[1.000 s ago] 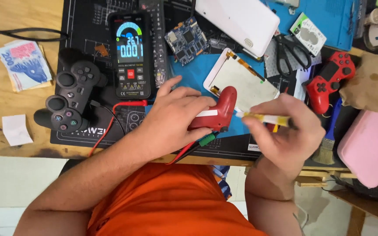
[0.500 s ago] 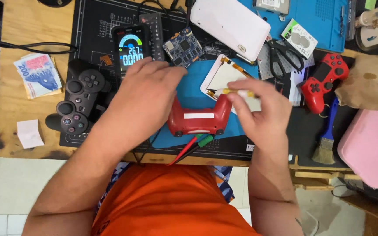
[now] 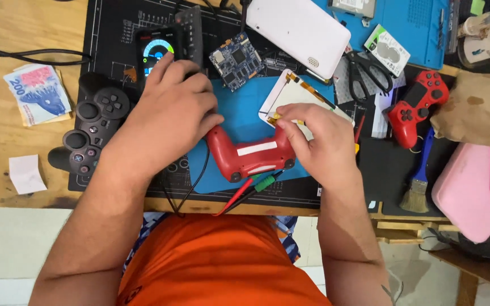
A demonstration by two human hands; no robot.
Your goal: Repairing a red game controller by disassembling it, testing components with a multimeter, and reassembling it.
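Both hands have shifted since the earlier pictures; the left hand point(image 3: 174, 110), which a second ago lay over the red controller shell point(image 3: 250, 153), has slid up and left, so that its knuckles now cover the lower part of the multimeter point(image 3: 157, 54) while its thumb rests at the shell's left grip; the hand is loosely curled, and whether it clasps anything underneath cannot be told. Meanwhile the right hand point(image 3: 316, 141) has come down onto the shell's right grip, its fingertips pinched on a small yellow piece point(image 3: 282, 118) at the edge of the white panel point(image 3: 290, 96) with its orange flex strip; the yellow tool seen in that hand a second ago no longer shows clearly. That leaves the shell lying face down and mostly uncovered on the blue mat point(image 3: 245, 107), near the table's front edge, with red and green probe leads point(image 3: 253, 190) running out beneath it; judged from this, the work has turned from holding the shell to fine handling at its upper right corner. Beside the left forearm sits a black controller point(image 3: 89, 133); a second red controller point(image 3: 418, 107), scissors point(image 3: 367, 73) and a small circuit board point(image 3: 236, 59) lie further back.
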